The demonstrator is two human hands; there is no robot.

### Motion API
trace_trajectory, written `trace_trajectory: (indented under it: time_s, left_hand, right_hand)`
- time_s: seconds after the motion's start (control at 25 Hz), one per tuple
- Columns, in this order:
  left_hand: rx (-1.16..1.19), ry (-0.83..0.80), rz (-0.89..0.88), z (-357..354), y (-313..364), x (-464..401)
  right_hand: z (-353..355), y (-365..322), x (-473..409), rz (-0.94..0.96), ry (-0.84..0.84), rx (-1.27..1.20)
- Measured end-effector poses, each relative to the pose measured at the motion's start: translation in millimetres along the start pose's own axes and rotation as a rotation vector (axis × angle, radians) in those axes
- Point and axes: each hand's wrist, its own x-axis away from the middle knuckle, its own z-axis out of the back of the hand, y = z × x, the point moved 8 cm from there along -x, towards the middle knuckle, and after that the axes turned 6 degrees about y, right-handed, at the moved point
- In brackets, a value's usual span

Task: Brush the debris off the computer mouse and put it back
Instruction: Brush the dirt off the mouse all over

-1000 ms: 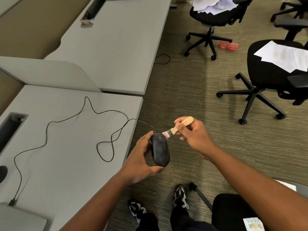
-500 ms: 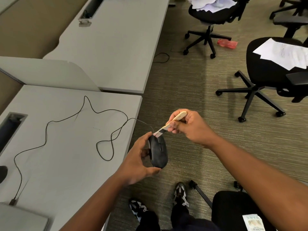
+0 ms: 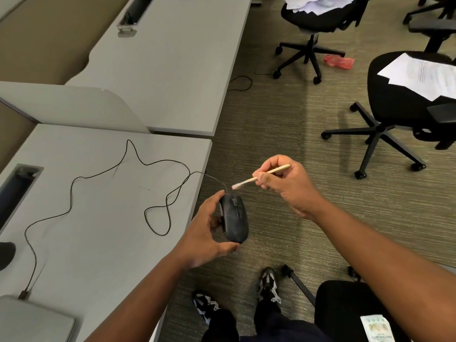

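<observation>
A black wired computer mouse (image 3: pixel 234 219) is held off the desk's right edge, over the carpet, top side up. My left hand (image 3: pixel 206 228) grips it from the left and below. Its thin black cable (image 3: pixel 103 178) loops back across the grey desk (image 3: pixel 103 243). My right hand (image 3: pixel 287 183) pinches a small wooden-handled brush (image 3: pixel 261 176). The pale bristle tip points left and hangs just above the mouse's front end, apart from it.
A second grey desk (image 3: pixel 167 65) and a divider panel (image 3: pixel 74 107) lie beyond. Black office chairs (image 3: pixel 394 99) with papers stand on the carpet to the right, a red bottle (image 3: pixel 339 61) on the floor. A black stool (image 3: pixel 345 309) is by my feet.
The brush has lifted up and away from the mouse's front, its handle now flatter. My left hand has turned the mouse so that its top faces up more.
</observation>
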Motion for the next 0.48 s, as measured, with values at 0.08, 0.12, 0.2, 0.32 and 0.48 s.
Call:
trace_trajectory:
  time_s: [0.08,0.12,0.2,0.32,0.48]
  left_hand:
    - [0.003,0.003,0.003,0,-1,0]
    - [0.006,0.004,0.007,-1,-1,0]
    - [0.013,-0.003,0.021,-2,-2,1]
    - [0.039,-0.010,0.037,-3,-1,3]
    - [0.058,-0.018,0.052,-5,1,6]
  right_hand:
    - [-1,-3,1,-0.037,-0.052,-0.028]
    - [-2,-3,2,-0.064,-0.087,-0.029]
    - [-6,-2,4,-0.104,-0.162,0.004]
    - [-17,-3,9,-0.078,-0.259,0.086]
    - [-28,-4,13,0.012,-0.295,0.214]
